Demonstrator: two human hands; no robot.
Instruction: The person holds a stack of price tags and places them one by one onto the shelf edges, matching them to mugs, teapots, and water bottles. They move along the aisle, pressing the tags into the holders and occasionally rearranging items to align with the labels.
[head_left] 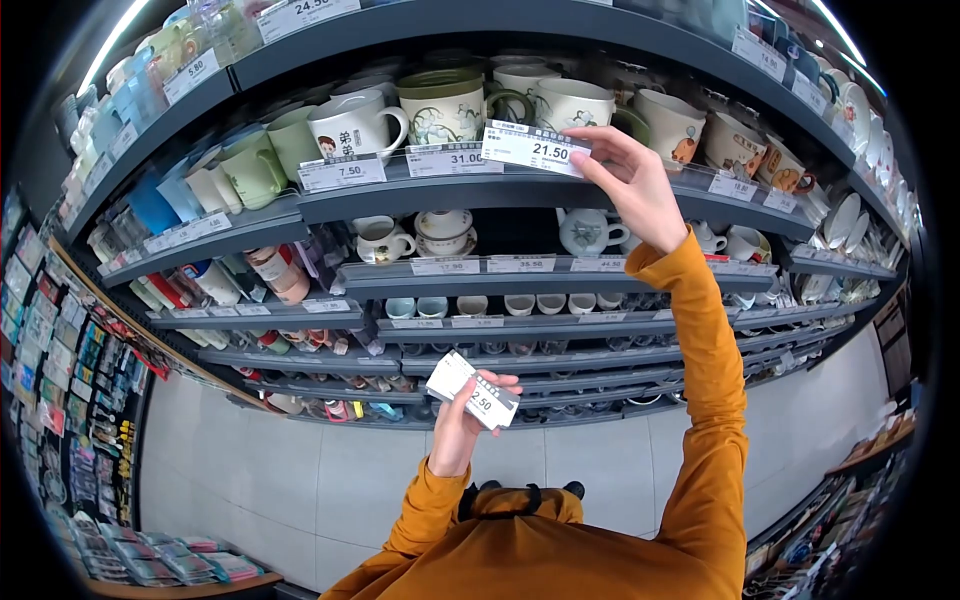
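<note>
Head view, right hand: The right hand [635,185] reaches far, to the front of the mug shelf [420,197]. Its grip pinches one price tag [530,147] by the right end, with the thumb on the face and the fingers at the upper edge, perhaps so that the printed 21.50 can be read.

Price tag: It is at the shelf front, before the mugs, a little tilted, with its right end lower. Its left end overlaps the tag marked 31.00 [450,161]. Whether it sits in the holder, I cannot tell.

Head view, left hand: The left hand [458,428] is near, before the body and well apart from the shelf. Its grip is closed around a small stack of cards [447,375], with the thumb pressing on top, probably to prevent slipping while the cards are slightly spread.

Tags at the left: The tag marked 7.50 [342,175] and its neighbour face outward, I suppose for easy reading by shoppers.

Mugs: Behind the tags stand a white mug [345,122], a green-rimmed mug [440,108] and a cream mug [575,108]. They stand close together, pictures to the front, likely for display and for saving space.

Lower shelf: A teapot [585,232] stands here, also with tags along the edge.
</note>
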